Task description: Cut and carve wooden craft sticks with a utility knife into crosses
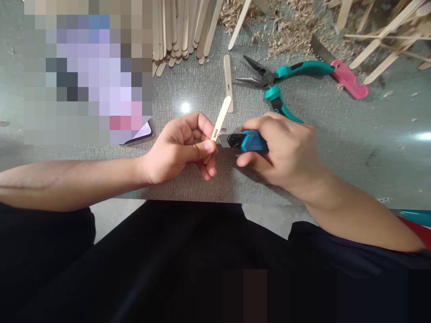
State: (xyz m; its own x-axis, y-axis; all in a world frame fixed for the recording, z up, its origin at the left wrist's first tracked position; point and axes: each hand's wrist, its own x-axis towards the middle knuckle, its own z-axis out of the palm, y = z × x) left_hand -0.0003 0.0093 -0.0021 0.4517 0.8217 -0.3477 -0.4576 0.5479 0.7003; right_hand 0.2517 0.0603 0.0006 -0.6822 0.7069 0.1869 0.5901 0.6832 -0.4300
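While the left hand (183,148) pinches a slotted wooden craft stick (222,114) between thumb and fingers, the right hand (291,143) is wrapped around a blue utility knife (254,141), so each grip is clenched on 1 thing. The slot lies just beyond the left thumb, probably left bare on purpose: pinching so close would steady the thin wood against the blade (225,141). The knife's handle sits deep in the right grip, apparently for control, and its blade points left at the slot; whether the tip touches wood is hard to tell.

The pinched stick is held over the tabletop (387,139), its long axis slanting from the left grip away from the body and rightward, rounded free end leading. The blade lies across that axis. Past that end, another slotted stick (228,67) points almost straight away from the body. Beyond the right grip lie spread needle-nose pliers (269,80) and a pink-handled folding saw (350,80), likely set aside within reach. Farther beyond the left grip, bunched craft sticks (184,27) lie side by side, presumably for easy picking.
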